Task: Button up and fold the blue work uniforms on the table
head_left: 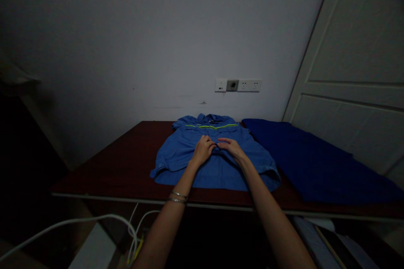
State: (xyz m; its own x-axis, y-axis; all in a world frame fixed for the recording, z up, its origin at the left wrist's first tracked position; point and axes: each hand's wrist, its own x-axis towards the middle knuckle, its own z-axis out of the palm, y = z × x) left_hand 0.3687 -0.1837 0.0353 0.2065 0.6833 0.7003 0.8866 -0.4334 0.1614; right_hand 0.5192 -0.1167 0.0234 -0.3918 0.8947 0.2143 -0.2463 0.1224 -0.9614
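Note:
A blue shirt (176, 151) with a yellow-green stripe across its chest lies spread on the dark red table (120, 159), its collar toward the wall and its hem toward me. My left hand (204, 149) pinches the front edge of the shirt near its middle. Close beside it on the right, my right hand (231, 147) has its thumb and fingers closed on the same edge. Between the two hands the cloth is lifted a little, so the inside of the back panel shows beneath. Small details at the fingertips are too dark to make out.
A dark blue cloth (303, 155) covers the table's right side. Behind the table, the wall carries sockets (249, 85); a white panelled door (353, 71) stands at right. White cables (107, 216) hang before the table's lower left. Items (334, 243) sit under the tabletop at right.

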